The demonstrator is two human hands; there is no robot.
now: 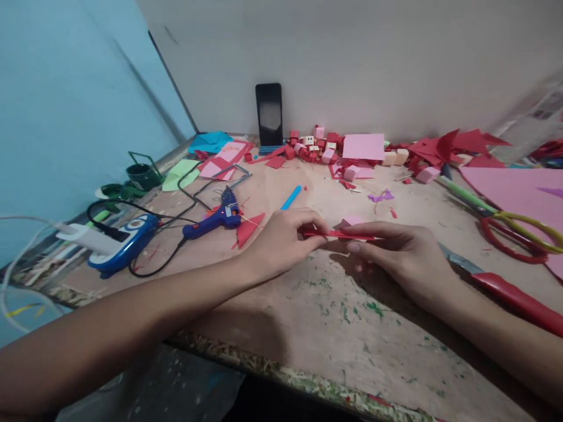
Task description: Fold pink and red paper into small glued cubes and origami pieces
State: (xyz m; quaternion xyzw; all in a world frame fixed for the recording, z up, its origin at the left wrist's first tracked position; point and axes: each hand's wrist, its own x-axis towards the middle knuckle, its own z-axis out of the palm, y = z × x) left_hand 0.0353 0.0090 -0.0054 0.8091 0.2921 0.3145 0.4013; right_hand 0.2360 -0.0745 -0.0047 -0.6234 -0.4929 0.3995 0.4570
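A narrow red paper strip (pixel 336 234) stretches between my two hands, just above the wooden table. The fingers and thumb of my left hand (pixel 294 236) pinch its left end. At the other end my right hand (pixel 398 252) holds it between thumb and fingers. Behind the strip, a small pink paper piece (pixel 350 221) shows partly. A blue pen-like stick (pixel 291 198) lies just beyond my left hand. To the left of that hand are a red paper triangle (pixel 250 230) and a blue hot glue gun (pixel 213 218).
Red and pink paper cubes (pixel 328 153) crowd the back, beside an upright phone (pixel 269 114). Scissors (pixel 505 220) and a red-handled cutting tool (pixel 505 290) lie at right, near a large pink sheet (pixel 523 190). A blue power strip (pixel 127 240) with cords sits at left.
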